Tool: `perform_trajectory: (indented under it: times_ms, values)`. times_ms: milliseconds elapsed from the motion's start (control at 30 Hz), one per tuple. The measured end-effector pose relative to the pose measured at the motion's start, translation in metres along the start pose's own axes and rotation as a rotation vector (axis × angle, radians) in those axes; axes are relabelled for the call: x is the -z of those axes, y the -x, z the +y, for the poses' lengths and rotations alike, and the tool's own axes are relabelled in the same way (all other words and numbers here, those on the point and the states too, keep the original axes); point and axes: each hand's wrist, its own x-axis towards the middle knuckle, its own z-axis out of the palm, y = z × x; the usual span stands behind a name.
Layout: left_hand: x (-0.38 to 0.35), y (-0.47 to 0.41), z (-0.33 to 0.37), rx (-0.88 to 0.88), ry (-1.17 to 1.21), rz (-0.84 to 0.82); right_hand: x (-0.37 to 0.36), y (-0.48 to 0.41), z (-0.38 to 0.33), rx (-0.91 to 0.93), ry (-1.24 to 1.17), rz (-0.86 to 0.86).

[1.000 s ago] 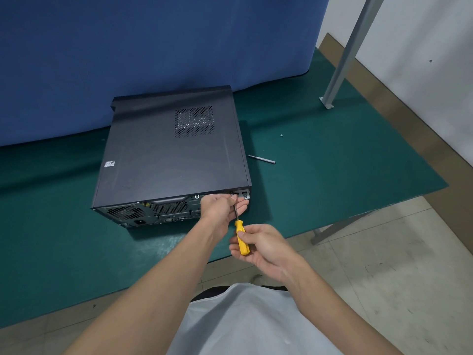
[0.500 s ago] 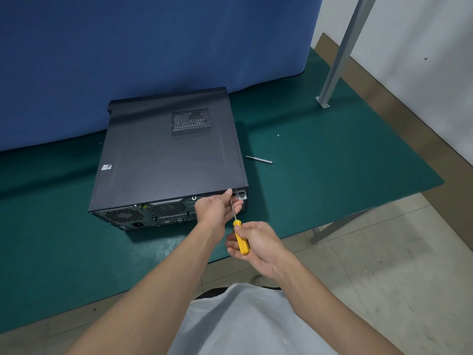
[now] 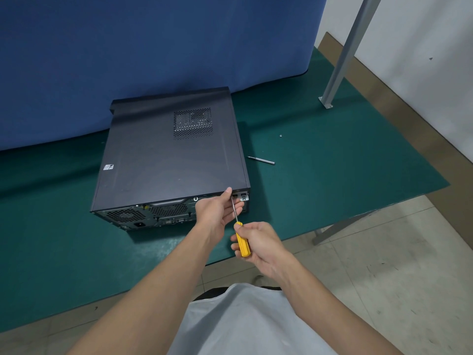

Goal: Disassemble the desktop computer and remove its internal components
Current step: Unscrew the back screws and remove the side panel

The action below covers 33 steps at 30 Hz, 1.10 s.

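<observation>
**Screwdriver at rear of case**

Flat on the green-matted desk (image 3: pixel 332 175): black metal desktop computer case (image 3: pixel 169 160), lid on, innards hidden. Right hand (image 3: pixel 263 242) grips yellow-handled screwdriver (image 3: pixel 242 243). Left hand (image 3: pixel 217 211) pinches its shaft near the tip, at the case's rear right corner. Hands barely shifted since half a second ago.

black computer case (image 3: pixel 166 160) | yellow screwdriver handle (image 3: pixel 242 243) | green mat (image 3: pixel 332 162) | blue curtain (image 3: pixel 128 47)
</observation>
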Motion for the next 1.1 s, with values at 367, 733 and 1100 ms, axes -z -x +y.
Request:
perform_trajectory:
  times_ms: [367, 733, 1100]
  values:
    - [-0.004, -0.004, -0.006, -0.092, -0.13, 0.058, 0.001, -0.01, 0.005, 0.163, 0.295, 0.257]
    - [-0.003, -0.008, -0.007, -0.099, -0.199, 0.036, 0.042, -0.023, -0.003, 0.209, 0.719, 0.367]
    - [-0.029, 0.007, 0.013, -0.997, -1.228, -0.196, 0.045, -0.03, -0.061, 0.513, 0.427, 0.363]
